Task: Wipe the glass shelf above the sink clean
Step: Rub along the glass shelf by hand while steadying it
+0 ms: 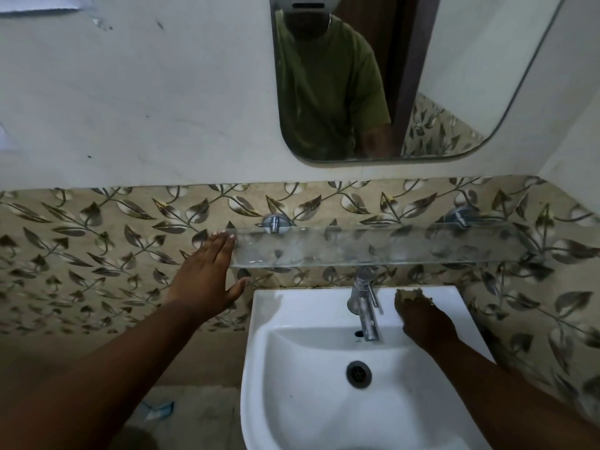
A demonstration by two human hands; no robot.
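Note:
A clear glass shelf (373, 246) runs along the leaf-patterned tiles above the sink, held by two chrome brackets. Its surface looks smudged and dusty. My left hand (207, 274) is flat with fingers together, its fingertips touching the shelf's left end. My right hand (422, 316) rests on the back right of the white sink (292, 306), closed over a small brownish cloth or sponge (407, 295) that sticks out past the fingers, just right of the tap.
A chrome tap (365, 303) stands at the sink's back centre, right under the shelf. A rounded mirror (373, 76) hangs above, reflecting a person in a green shirt. The wall corner is at the right. A bit of blue litter (159, 410) lies on the floor.

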